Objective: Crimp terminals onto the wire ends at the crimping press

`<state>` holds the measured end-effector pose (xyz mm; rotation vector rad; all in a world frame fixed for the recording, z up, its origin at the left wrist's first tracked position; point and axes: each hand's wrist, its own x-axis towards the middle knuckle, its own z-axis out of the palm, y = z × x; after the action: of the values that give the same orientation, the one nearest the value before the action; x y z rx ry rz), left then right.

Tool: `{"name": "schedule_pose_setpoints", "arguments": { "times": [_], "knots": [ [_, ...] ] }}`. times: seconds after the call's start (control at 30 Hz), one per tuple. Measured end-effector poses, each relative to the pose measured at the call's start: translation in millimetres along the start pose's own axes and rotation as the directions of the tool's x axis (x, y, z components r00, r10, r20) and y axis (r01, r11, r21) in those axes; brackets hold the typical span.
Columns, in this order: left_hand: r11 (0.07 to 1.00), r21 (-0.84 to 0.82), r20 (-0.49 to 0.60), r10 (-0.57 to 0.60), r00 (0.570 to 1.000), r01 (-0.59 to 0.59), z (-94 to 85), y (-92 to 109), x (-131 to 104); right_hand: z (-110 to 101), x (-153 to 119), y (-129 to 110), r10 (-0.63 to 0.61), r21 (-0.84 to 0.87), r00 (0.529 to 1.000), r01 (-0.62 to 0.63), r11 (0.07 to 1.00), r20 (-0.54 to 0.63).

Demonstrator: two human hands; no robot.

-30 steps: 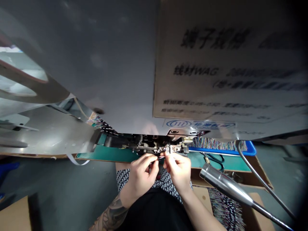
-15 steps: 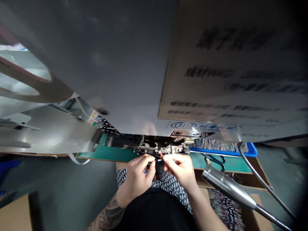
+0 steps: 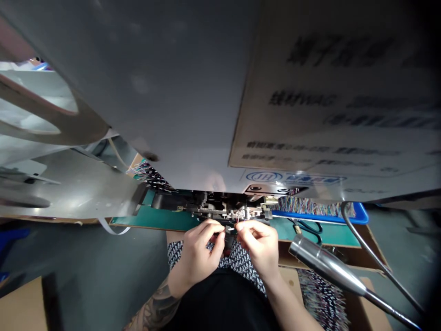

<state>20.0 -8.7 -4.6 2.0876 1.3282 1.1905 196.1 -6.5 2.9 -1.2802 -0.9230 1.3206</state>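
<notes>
In the lower middle of the head view, my right hand (image 3: 260, 243) pinches thin red and pale wires (image 3: 237, 219) between thumb and forefinger. The wires point up towards the metal tooling (image 3: 244, 213) under the machine's grey housing (image 3: 172, 115). Across a small gap, my left hand (image 3: 201, 248) is closed with thumb and forefinger almost together. Whatever lies between those fingertips is too small to make out. Both hands are just in front of the tooling, above the lap.
A blue tray (image 3: 361, 214) of many cut wires stands right of the tooling on the green bench top (image 3: 165, 219). Scissors (image 3: 310, 229) lie near the bench edge. A metal gooseneck lamp (image 3: 327, 266) reaches in from the right. More wires (image 3: 322, 294) sit in a box below.
The red wire between my hands has gone from there; wires now stand upright at my right fingertips. My right hand has shifted slightly right, and the gap between the hands is a little wider.
</notes>
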Motion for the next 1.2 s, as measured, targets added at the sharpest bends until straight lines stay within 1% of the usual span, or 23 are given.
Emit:
{"name": "schedule_pose_setpoints", "arguments": {
  "times": [0.13, 0.23, 0.33, 0.6, 0.77, 0.83, 0.9, 1.0, 1.1, 1.17, 1.2],
  "knots": [
    [0.999, 0.037, -0.049, 0.018, 0.999, -0.016, 4.4, 3, 2, 3, 4, 14, -0.024, 0.055, 0.998, 0.027, 0.998, -0.055],
    [0.998, 0.050, -0.062, 0.034, 0.997, -0.031, 7.3, 4, 2, 4, 7, 20, -0.002, 0.115, 0.998, 0.009, 0.993, -0.065],
    [0.997, 0.059, -0.075, 0.047, 0.996, -0.043, 9.8, 4, 2, 7, 8, 18, 0.022, 0.135, 0.997, -0.013, 0.991, -0.070],
    [0.996, 0.083, -0.096, 0.038, 0.995, -0.030, 11.0, 4, 1, 11, 9, 14, 0.025, 0.108, 0.994, -0.013, 0.994, -0.110],
    [0.990, 0.125, -0.119, 0.077, 0.990, -0.062, 10.4, 2, 1, 13, 8, 9, -0.007, 0.033, 0.993, 0.011, 0.999, -0.120],
    [0.985, 0.150, -0.116, 0.098, 0.988, -0.080, 8.9, 1, 1, 11, 7, 4, -0.022, -0.026, 0.995, 0.019, 0.999, -0.099],
    [0.981, 0.165, -0.100, 0.115, 0.988, -0.098, 5.8, -1, 1, 6, 7, -2, -0.014, -0.078, 0.999, 0.010, 0.997, -0.052],
    [0.982, 0.149, -0.041, 0.126, 0.991, -0.119, -1.5, -4, 1, -5, 9, -9, 0.010, -0.123, 0.997, -0.001, 0.992, 0.072],
    [0.988, 0.089, 0.044, 0.121, 0.992, -0.125, -9.0, -5, 2, -13, 11, -13, -0.012, -0.147, 0.982, 0.040, 0.988, 0.190],
    [0.990, 0.062, 0.067, 0.119, 0.991, -0.123, -11.7, -4, 4, -14, 9, -13, -0.049, -0.159, 0.980, 0.080, 0.984, 0.194],
    [0.991, 0.062, 0.060, 0.117, 0.991, -0.121, -12.0, -3, 4, -13, 8, -12, -0.068, -0.161, 0.984, 0.096, 0.982, 0.167]
  ]
}}
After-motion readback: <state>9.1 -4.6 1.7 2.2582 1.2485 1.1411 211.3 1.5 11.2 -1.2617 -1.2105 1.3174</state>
